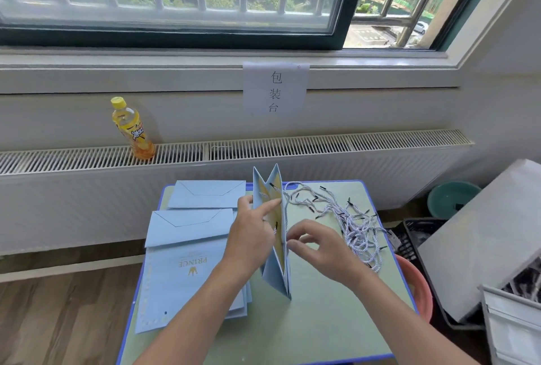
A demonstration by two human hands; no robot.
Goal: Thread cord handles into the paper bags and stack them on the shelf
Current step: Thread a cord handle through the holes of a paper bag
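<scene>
A light blue paper bag (278, 274) stands upright and partly opened on the green table (322, 320). My left hand (251, 233) holds its left wall, with the forefinger stretched into the opening. My right hand (319, 244) is at the bag's right wall, fingertips pinching near a cord that passes through it. A white twisted cord with black tips loops from the bag's top edge. A loose pile of the same cords (351, 224) lies to the right. Flat blue bags (190, 262) are stacked on the left.
A yellow drink bottle (131, 127) stands on the radiator grille under the window. A paper sign (275, 88) hangs on the wall. Right of the table are a pink basin (418, 288), a black crate (415, 233), a teal bowl (452, 197) and white boxes (483, 233).
</scene>
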